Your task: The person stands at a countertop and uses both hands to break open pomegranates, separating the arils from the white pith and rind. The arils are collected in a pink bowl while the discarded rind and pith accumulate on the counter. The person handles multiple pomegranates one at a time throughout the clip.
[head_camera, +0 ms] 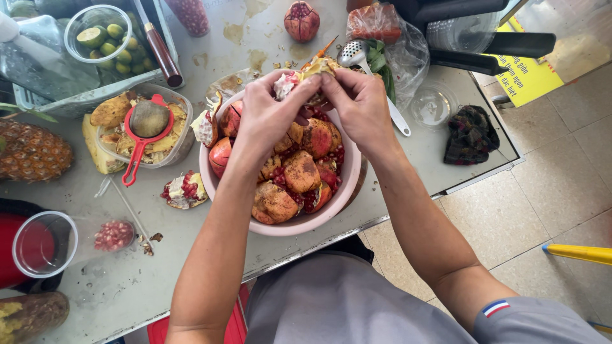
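Pink bowl (213, 181) of pomegranate husks and seeds at the table edge; above its far rim the left hand (271, 114) and right hand (363, 105) both pinch one pomegranate piece (299, 76). Slotted ladle (354, 53) and clear bag (408, 48) lie just beyond; a plastic cup (51, 245) of seeds lies on its side at left. Yellow sign (529, 76) beside the table, right

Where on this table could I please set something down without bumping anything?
Bare patches: the near edge between the plastic cup and the pink bowl, and the far middle between the knife and the whole pomegranate. The left side is crowded, and both hands fill the space over the bowl.
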